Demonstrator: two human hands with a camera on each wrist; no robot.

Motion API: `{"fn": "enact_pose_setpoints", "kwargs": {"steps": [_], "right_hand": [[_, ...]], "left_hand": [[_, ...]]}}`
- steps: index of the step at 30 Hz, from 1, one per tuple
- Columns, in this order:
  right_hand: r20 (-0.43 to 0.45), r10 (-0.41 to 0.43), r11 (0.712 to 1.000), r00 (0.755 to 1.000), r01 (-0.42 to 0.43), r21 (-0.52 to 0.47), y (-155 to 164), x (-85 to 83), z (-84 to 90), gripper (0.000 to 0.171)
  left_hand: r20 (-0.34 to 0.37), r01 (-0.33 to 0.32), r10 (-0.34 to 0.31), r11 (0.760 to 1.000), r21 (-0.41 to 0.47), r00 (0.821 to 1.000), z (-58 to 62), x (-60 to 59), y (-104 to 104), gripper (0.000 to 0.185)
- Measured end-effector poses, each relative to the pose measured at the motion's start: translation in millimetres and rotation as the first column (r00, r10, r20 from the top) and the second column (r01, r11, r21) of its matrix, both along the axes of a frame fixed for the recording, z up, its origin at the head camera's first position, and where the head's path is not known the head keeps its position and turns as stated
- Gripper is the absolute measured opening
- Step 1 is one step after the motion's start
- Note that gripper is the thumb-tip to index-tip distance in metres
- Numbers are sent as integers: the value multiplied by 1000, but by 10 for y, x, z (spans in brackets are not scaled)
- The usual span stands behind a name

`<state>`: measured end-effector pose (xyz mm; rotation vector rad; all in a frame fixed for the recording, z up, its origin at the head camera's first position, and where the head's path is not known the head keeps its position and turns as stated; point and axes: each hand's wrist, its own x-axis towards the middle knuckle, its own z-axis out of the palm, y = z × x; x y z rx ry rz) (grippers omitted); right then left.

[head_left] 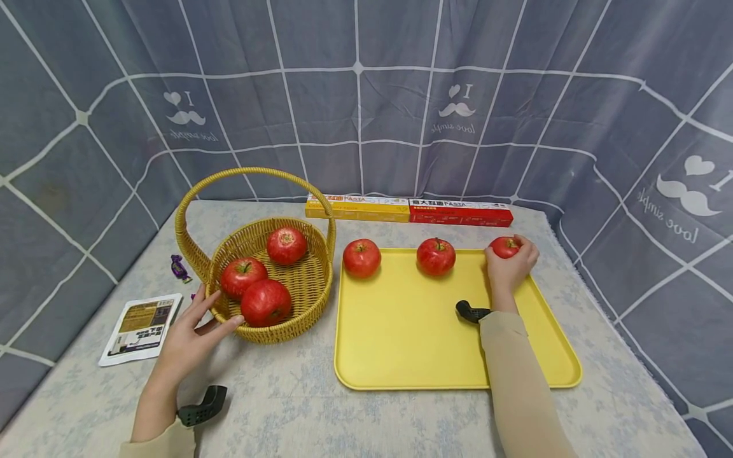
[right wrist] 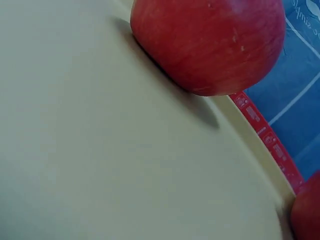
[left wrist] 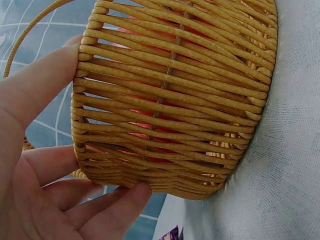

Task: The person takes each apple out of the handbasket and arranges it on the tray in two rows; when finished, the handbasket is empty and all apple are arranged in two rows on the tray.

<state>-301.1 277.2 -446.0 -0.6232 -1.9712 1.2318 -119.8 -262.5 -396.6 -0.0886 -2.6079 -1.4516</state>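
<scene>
My left hand [head_left: 189,340] holds the rim of a round wicker basket [head_left: 312,289], thumb along the near edge and fingers spread round its side. In the left wrist view, one fingertip presses the woven wall [left wrist: 200,115]. The basket contains three red apples [head_left: 286,245]. My right hand [head_left: 511,267] grips a red apple [head_left: 504,247] at the far right corner of a yellow tray [head_left: 412,331]. Two more apples sit along the tray's far side, one at the left corner [head_left: 362,258] and one mid-edge [head_left: 436,256]. That middle apple [right wrist: 210,45] looms large in the right wrist view, where my fingers are hidden.
Behind the tray lie a yellow pasta box [head_left: 357,208] and a red pasta box [head_left: 460,213], end to end. Left of the basket are a white packet [head_left: 140,327] and a purple wrapped candy [head_left: 180,268]. A grey checked curtain [head_left: 389,108] encloses the table.
</scene>
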Motion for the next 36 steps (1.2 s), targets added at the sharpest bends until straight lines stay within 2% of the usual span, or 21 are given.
{"fn": "enact_pose_setpoints", "kwargs": {"steps": [3, 6, 9, 11, 14, 16, 19, 22, 26, 31, 34, 36], "right_hand": [[31, -15, 999, 999, 14, 32, 8, 15, 69, 69], [42, -16, 998, 999, 14, 57, -7, 80, 222, 75], [-44, 1, 997, 999, 2, 73, -53, 191, 445, 72], [-128, 43, 996, 991, -31, 88, -110, 268, 614, 69], [-240, 143, 988, 960, -124, 94, -243, 385, 877, 65], [-280, 220, 975, 934, -208, 74, -371, 466, 1040, 64], [-347, 336, 939, 875, -342, 48, -617, 588, 1232, 61], [-403, 457, 877, 792, -478, 54, -896, 687, 1338, 60], [-424, 612, 768, 668, -630, 116, -1267, 843, 1423, 60], [-371, 752, 630, 544, -759, 163, -1666, 1047, 1479, 57], [-344, 821, 532, 456, -829, 171, -1831, 1063, 1377, 58], [-313, 858, 473, 407, -863, 177, -1926, 1038, 1254, 60]], "left_hand": [[1, 0, 0, 1000, 1, 1000, -9, -3, -2, 73], [5, 0, 1, 1000, -3, 1000, -10, -3, -1, 73], [11, 2, -2, 1000, -11, 1000, -12, -3, -3, 73], [19, -2, 3, 1000, -16, 1000, -4, 1, -3, 74], [21, -6, 6, 1000, -16, 1000, 9, 1, -6, 74], [19, -5, 5, 1000, -11, 1000, 14, -1, -5, 74], [22, -5, 5, 1000, -10, 1000, 7, -10, -10, 73], [32, -11, 12, 1000, -18, 999, -3, -14, -17, 73], [34, -16, 17, 1000, -24, 999, -3, -17, -19, 74], [41, -20, 22, 999, -37, 999, -8, -13, -15, 74], [43, -21, 23, 999, -37, 999, -4, -10, -10, 74], [42, -20, 21, 999, -33, 999, -9, -10, -9, 74]]}}
